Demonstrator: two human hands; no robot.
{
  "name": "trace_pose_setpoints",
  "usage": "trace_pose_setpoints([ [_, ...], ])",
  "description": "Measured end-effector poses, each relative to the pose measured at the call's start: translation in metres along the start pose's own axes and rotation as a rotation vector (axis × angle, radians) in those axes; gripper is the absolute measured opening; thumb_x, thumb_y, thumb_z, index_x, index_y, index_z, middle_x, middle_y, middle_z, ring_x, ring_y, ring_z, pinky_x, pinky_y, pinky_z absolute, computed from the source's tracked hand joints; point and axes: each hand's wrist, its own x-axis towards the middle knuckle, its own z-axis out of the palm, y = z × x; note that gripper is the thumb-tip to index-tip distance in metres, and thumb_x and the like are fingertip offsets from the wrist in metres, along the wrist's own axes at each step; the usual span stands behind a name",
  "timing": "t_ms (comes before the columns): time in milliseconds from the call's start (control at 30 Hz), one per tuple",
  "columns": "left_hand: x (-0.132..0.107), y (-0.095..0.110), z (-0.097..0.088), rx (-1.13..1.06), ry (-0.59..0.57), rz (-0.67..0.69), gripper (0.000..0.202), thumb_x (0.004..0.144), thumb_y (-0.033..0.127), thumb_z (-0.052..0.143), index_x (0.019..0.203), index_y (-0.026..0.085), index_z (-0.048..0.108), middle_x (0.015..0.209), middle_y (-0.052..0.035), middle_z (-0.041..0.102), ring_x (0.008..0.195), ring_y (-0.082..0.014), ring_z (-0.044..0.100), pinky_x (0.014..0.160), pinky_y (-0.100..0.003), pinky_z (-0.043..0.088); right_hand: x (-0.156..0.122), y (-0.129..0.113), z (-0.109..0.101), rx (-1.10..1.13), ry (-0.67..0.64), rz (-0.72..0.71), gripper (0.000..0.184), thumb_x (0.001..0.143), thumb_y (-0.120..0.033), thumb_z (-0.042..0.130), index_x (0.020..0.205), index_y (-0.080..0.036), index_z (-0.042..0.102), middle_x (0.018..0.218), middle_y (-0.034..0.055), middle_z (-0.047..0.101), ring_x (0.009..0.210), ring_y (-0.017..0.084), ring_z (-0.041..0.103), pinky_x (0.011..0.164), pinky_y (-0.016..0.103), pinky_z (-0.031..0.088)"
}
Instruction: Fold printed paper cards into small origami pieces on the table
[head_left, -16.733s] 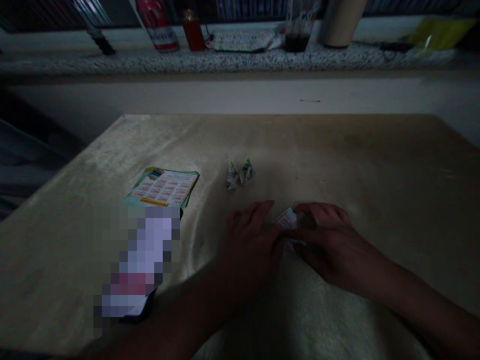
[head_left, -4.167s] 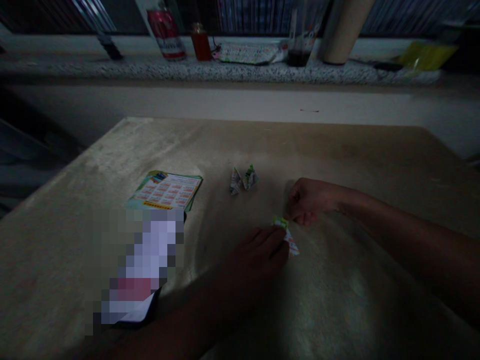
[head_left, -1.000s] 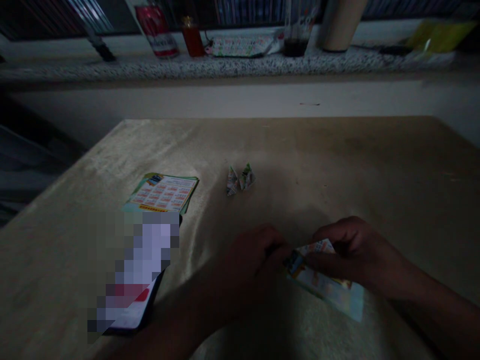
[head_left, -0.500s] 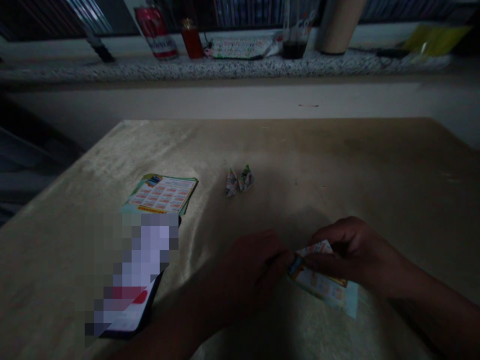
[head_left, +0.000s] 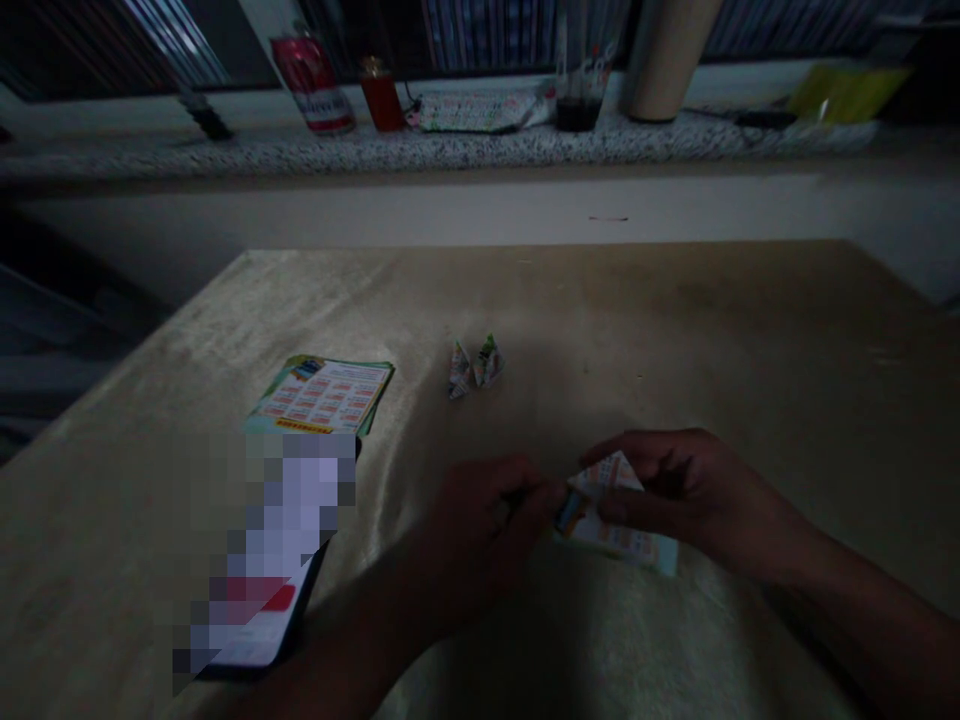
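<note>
Between my hands is a printed calendar card (head_left: pixel 626 535) with one corner folded over into a white triangle. My right hand (head_left: pixel 694 490) pinches it from the right, thumb on top and fingers behind the fold. At the card's left corner, my left hand (head_left: pixel 487 520) has its thumb and forefinger pressed together on the edge. Farther off, two small folded paper pieces (head_left: pixel 475 366) stand close together on the table. A stack of similar calendar cards (head_left: pixel 326 393) lies to the left.
A phone (head_left: pixel 277 560) with a lit, partly blurred screen lies left of my left forearm. Behind the table (head_left: pixel 712 330), a granite sill (head_left: pixel 465 150) holds a red can (head_left: pixel 313 85), a red bottle (head_left: pixel 382 95), a glass of dark liquid (head_left: pixel 579 100) and a beige cylinder (head_left: pixel 667 60).
Both hands have shifted a little left with the calendar card, and the card has turned slightly. The folded triangle shows more fully above my right thumb.
</note>
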Motion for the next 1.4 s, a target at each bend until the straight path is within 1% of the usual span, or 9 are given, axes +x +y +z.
trace_pose_setpoints([
  [100,0.001,-0.001,-0.002,-0.12,0.123,-0.072,0.034,0.097,0.039,0.057,0.072,0.017,0.064,0.062,0.0027,0.055,0.057,-0.0107,0.047,0.053,-0.022,0.035,-0.001,0.0,-0.003,0.042,0.103,-0.077,0.031,0.08,-0.034,0.083,0.107,-0.019,0.076,0.089,0.0047,0.081,0.079,0.017,0.076,0.072,0.025,0.062],
  [200,0.002,-0.003,-0.002,-0.276,0.19,-0.165,0.037,0.095,0.045,0.059,0.072,0.017,0.068,0.065,0.0,0.061,0.061,-0.0129,0.053,0.056,-0.023,0.041,-0.002,0.001,-0.004,0.031,0.211,-0.118,0.035,0.078,-0.032,0.086,0.109,-0.019,0.075,0.08,0.0031,0.082,0.072,0.018,0.077,0.068,0.026,0.064],
  [300,0.005,-0.006,0.003,-0.508,0.184,-0.19,0.036,0.091,0.051,0.064,0.081,0.018,0.074,0.074,-0.0023,0.069,0.067,-0.0148,0.059,0.061,-0.024,0.048,-0.002,0.001,0.001,0.008,0.27,-0.149,0.035,0.076,-0.031,0.087,0.107,-0.018,0.073,0.073,0.0023,0.081,0.065,0.017,0.077,0.063,0.024,0.064],
  [433,0.006,-0.007,0.022,-0.789,0.134,-0.319,0.038,0.066,0.047,0.089,0.088,0.018,0.077,0.082,-0.004,0.075,0.07,-0.0173,0.066,0.064,-0.026,0.053,0.0,0.002,0.017,0.03,0.339,-0.176,0.031,0.077,-0.032,0.085,0.102,-0.019,0.072,0.072,0.003,0.081,0.063,0.019,0.077,0.06,0.025,0.064],
  [600,0.005,-0.005,0.04,-0.945,0.185,-0.318,0.025,0.075,0.038,0.084,0.09,0.018,0.077,0.088,-0.0042,0.076,0.083,-0.0196,0.07,0.075,-0.029,0.054,-0.002,0.007,0.026,0.061,0.307,-0.203,0.023,0.077,-0.031,0.086,0.094,-0.02,0.075,0.074,0.0027,0.08,0.068,0.018,0.077,0.064,0.025,0.062],
  [733,0.008,-0.003,0.035,-0.914,0.282,-0.373,0.025,0.076,0.039,0.082,0.083,0.017,0.073,0.076,-0.0026,0.073,0.069,-0.0168,0.066,0.065,-0.027,0.053,-0.002,0.012,0.013,0.119,0.15,-0.226,0.024,0.092,-0.039,0.07,0.084,-0.018,0.08,0.077,0.0061,0.078,0.071,0.016,0.073,0.068,0.026,0.059],
  [867,0.007,-0.003,0.035,-0.992,0.243,-0.388,0.028,0.067,0.035,0.087,0.081,0.016,0.073,0.077,-0.003,0.073,0.069,-0.018,0.068,0.067,-0.03,0.056,0.002,0.02,0.004,0.204,0.007,-0.157,0.021,0.091,-0.037,0.073,0.094,-0.018,0.081,0.081,0.0072,0.079,0.073,0.016,0.072,0.071,0.028,0.058],
  [1167,0.0,-0.003,0.035,-0.893,0.242,-0.447,0.025,0.063,0.035,0.09,0.074,0.017,0.076,0.068,-0.0014,0.075,0.059,-0.0158,0.068,0.057,-0.025,0.054,0.001,0.017,0.01,0.194,-0.082,-0.126,0.02,0.087,-0.035,0.077,0.09,-0.016,0.083,0.073,0.0065,0.077,0.068,0.016,0.072,0.066,0.026,0.06],
  [1400,-0.001,0.003,0.03,-0.792,0.214,-0.462,0.026,0.06,0.033,0.091,0.075,0.019,0.074,0.073,-0.0024,0.077,0.067,-0.0205,0.073,0.062,-0.028,0.059,0.001,0.02,0.01,0.122,-0.054,-0.111,0.024,0.088,-0.039,0.076,0.09,-0.016,0.083,0.072,0.0054,0.076,0.061,0.013,0.066,0.059,0.023,0.054],
])
